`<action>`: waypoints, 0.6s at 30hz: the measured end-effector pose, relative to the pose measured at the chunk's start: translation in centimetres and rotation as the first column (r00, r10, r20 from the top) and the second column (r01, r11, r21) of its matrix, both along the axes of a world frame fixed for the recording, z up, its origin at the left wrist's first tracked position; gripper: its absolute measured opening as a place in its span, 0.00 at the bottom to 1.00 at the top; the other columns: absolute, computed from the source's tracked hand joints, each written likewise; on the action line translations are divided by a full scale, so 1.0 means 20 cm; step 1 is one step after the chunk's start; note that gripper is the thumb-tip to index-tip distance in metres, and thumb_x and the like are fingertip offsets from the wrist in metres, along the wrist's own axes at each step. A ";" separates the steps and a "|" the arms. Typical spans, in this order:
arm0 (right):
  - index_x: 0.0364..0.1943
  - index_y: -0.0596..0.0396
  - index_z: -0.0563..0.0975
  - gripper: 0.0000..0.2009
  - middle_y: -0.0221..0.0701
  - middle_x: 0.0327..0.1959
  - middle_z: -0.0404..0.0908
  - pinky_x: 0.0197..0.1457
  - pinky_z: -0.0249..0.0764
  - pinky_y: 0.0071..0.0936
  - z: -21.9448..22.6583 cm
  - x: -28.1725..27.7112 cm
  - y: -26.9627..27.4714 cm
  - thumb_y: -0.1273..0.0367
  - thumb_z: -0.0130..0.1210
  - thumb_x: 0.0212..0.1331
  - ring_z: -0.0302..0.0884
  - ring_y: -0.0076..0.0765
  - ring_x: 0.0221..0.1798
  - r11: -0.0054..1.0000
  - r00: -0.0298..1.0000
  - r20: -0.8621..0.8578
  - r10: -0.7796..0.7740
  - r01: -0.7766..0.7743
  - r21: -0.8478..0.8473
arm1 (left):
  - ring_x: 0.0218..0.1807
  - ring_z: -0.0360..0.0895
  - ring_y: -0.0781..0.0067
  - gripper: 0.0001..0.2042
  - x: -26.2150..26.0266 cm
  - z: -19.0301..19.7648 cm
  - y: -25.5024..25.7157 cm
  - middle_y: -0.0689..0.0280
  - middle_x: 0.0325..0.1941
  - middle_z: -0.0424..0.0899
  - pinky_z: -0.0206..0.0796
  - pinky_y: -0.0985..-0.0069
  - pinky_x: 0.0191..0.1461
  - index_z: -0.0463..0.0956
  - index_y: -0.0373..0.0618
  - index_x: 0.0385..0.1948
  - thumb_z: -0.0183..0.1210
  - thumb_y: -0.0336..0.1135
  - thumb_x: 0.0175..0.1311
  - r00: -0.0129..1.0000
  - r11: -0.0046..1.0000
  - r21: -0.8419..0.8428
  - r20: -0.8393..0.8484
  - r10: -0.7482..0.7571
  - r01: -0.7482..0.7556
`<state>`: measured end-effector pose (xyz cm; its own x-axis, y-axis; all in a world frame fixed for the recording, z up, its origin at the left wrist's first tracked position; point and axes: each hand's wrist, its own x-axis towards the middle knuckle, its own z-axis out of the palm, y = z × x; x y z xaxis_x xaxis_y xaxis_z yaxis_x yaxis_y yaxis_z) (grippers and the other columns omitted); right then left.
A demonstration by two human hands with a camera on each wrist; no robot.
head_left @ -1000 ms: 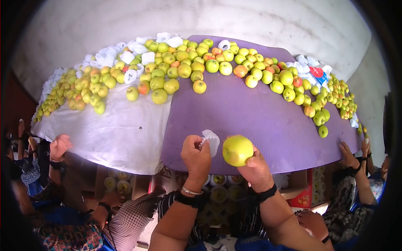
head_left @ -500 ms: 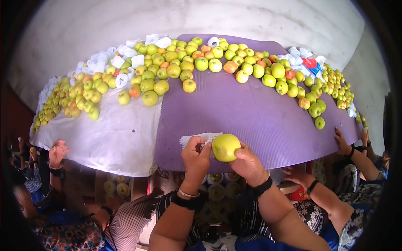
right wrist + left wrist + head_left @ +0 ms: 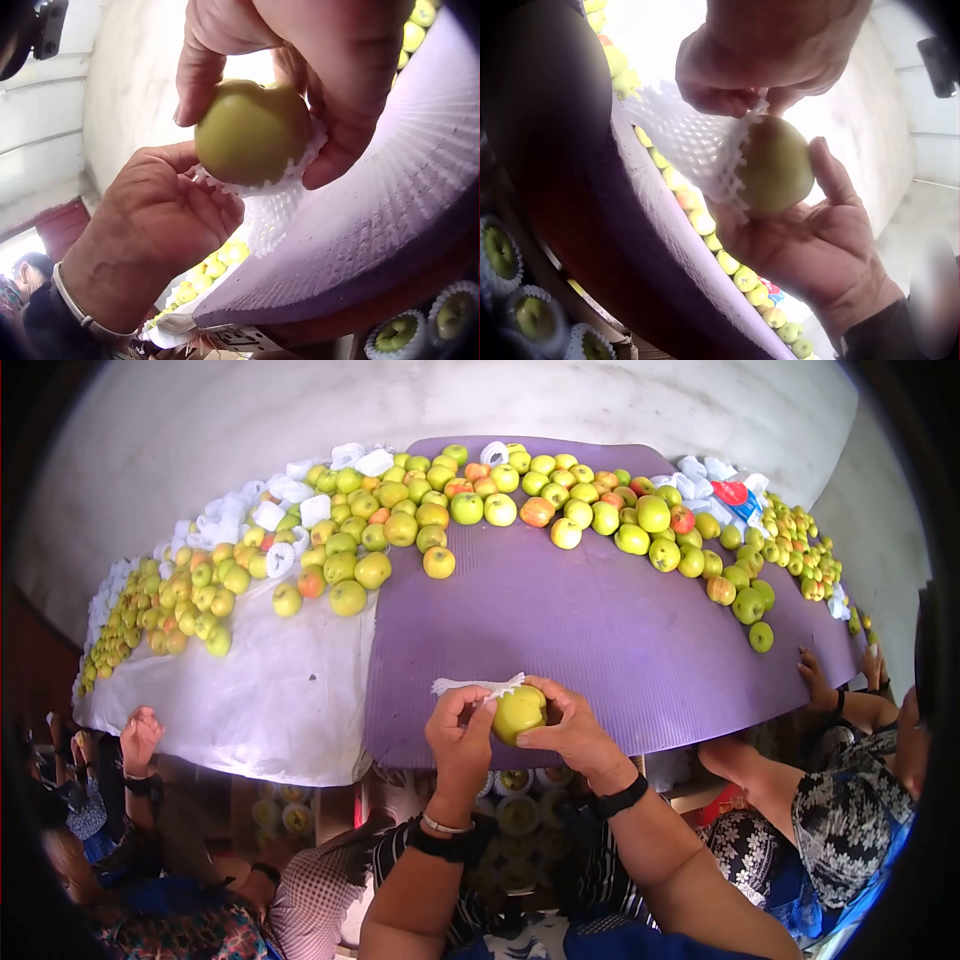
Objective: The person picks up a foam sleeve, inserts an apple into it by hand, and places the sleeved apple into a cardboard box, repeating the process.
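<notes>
My right hand [image 3: 575, 730] grips a yellow-green apple [image 3: 520, 715] above the near edge of the purple mat. Beside it my left hand [image 3: 462, 735] pinches the rim of a white foam net sleeve [image 3: 465, 685]. In the left wrist view the mouth of the foam net [image 3: 705, 146] fits over one end of the apple [image 3: 780, 165], and the rest of the net trails off loose. The right wrist view shows the net's scalloped edge [image 3: 262, 187] around the lower part of the apple [image 3: 251, 131], with right fingers and thumb on either side.
Many apples [image 3: 400, 528] lie along the back of the table, with white foam nets [image 3: 225, 520] piled behind them at left. Below the table edge sit netted apples [image 3: 515, 780] in a box. Other people's hands [image 3: 142, 735] are at both sides.
The right hand has brought the apple leftward to the left hand. The foam net, earlier held apart from the apple, now has its mouth over one end of it.
</notes>
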<state>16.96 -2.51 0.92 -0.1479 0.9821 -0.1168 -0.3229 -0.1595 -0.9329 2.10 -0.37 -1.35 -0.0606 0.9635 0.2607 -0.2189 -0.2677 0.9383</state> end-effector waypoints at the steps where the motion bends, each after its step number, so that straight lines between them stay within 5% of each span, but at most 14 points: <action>1: 0.55 0.61 0.67 0.32 0.28 0.44 0.74 0.52 0.69 0.21 -0.01 0.00 0.00 0.77 0.65 0.40 0.71 0.23 0.47 1.000 1.000 0.023 -0.007 0.007 0.004 | 0.32 0.69 0.85 0.03 0.00 -0.01 0.00 0.70 0.30 0.76 0.63 0.85 0.36 0.73 0.38 0.32 0.55 0.24 0.57 0.997 0.999 0.048 -0.075 0.025 -0.022; 5: 0.54 0.60 0.67 0.32 0.27 0.43 0.73 0.52 0.68 0.22 -0.02 -0.01 0.01 0.77 0.65 0.39 0.70 0.22 0.47 0.992 0.989 0.086 -0.123 0.121 0.031 | 0.28 0.68 0.82 0.04 -0.02 0.01 -0.03 0.69 0.27 0.74 0.62 0.84 0.34 0.72 0.39 0.31 0.56 0.24 0.55 0.962 0.996 0.089 -0.271 0.019 0.005; 9: 0.54 0.59 0.67 0.32 0.31 0.46 0.73 0.53 0.68 0.24 -0.03 -0.01 0.03 0.75 0.66 0.39 0.71 0.27 0.48 0.968 0.966 0.148 -0.214 0.190 0.162 | 0.30 0.68 0.81 0.04 -0.01 -0.01 -0.06 0.66 0.30 0.73 0.62 0.83 0.34 0.72 0.39 0.29 0.57 0.24 0.54 0.976 0.984 -0.104 -0.148 -0.161 0.147; 11: 0.53 0.58 0.66 0.32 0.38 0.49 0.71 0.55 0.67 0.31 -0.08 -0.01 0.05 0.73 0.67 0.38 0.70 0.39 0.51 0.789 0.714 0.509 -0.481 0.101 0.606 | 0.35 0.69 0.80 0.06 0.00 -0.03 -0.05 0.64 0.36 0.71 0.63 0.82 0.35 0.71 0.40 0.30 0.59 0.24 0.52 0.973 0.992 0.093 -0.224 -0.064 0.087; 15: 0.52 0.57 0.67 0.32 0.43 0.51 0.68 0.57 0.65 0.37 -0.06 -0.02 0.04 0.73 0.67 0.36 0.66 0.50 0.55 0.728 0.644 0.556 -0.525 0.002 0.685 | 0.39 0.69 0.77 0.10 0.01 0.00 -0.04 0.63 0.41 0.69 0.65 0.81 0.37 0.70 0.40 0.32 0.60 0.25 0.50 0.960 0.988 0.141 -0.279 -0.018 0.060; 18: 0.52 0.57 0.67 0.34 0.44 0.52 0.66 0.59 0.63 0.39 -0.06 -0.03 0.03 0.73 0.67 0.34 0.63 0.52 0.56 0.687 0.551 0.629 -0.548 -0.133 0.715 | 0.41 0.71 0.77 0.11 0.01 0.02 -0.04 0.64 0.45 0.70 0.66 0.80 0.44 0.70 0.37 0.38 0.58 0.23 0.52 0.980 0.994 -0.093 -0.185 -0.071 0.054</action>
<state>16.42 -1.91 -0.19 -0.1160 0.8111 0.5732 0.6121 0.5129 -0.6019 2.39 -1.19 -0.98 0.0426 0.9833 0.1771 -0.0508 -0.1749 0.9833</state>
